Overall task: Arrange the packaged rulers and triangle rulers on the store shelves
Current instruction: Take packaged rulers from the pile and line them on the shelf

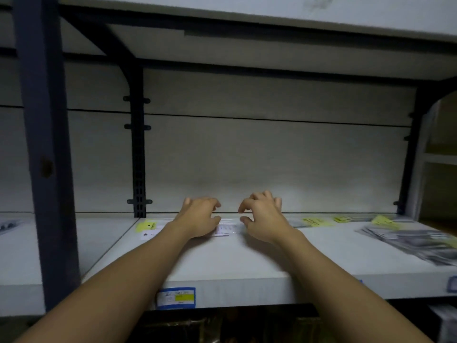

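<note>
Clear ruler packet lies under both hands' curled fingers.

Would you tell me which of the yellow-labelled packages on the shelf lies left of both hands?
The yellow-labelled package beside the dark upright, left of the left hand; the other yellow labels lie right of the right hand.

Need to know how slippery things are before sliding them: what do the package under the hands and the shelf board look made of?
The ruler package looks like clear glossy plastic film over a printed card; it shows a small glint. The shelf board looks like matte white laminate, probably over wood or metal; its surface is even and dull.
</note>
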